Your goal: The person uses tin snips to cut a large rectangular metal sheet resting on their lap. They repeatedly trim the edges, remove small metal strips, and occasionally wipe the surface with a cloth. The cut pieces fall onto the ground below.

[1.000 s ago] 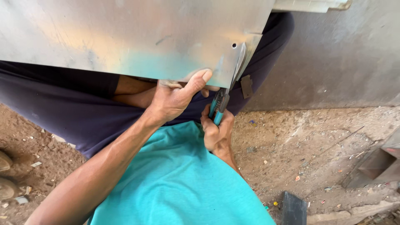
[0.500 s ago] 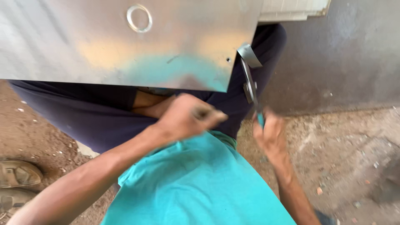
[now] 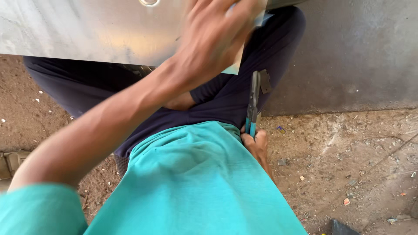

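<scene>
Nearest, my right hand [image 3: 257, 146] grips the teal handles of metal snips [image 3: 252, 102], blades pointing away, beside my lap. Farther off, my left hand [image 3: 213, 37], blurred, fingers spread, lies flat on the metal sheet [image 3: 78, 30] resting across my knees, near its right edge.

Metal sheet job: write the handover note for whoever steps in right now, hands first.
Left hand: blurred, spread on the lower right part of the metal sheet that lies across the lap.
Right hand: grip closed on the blue handles of the snips, blades pointing up, just below the sheet's corner and apart from it.
Done: cannot tell any finished cut from this view.
Left: sheet edge not yet between the blades.
</scene>
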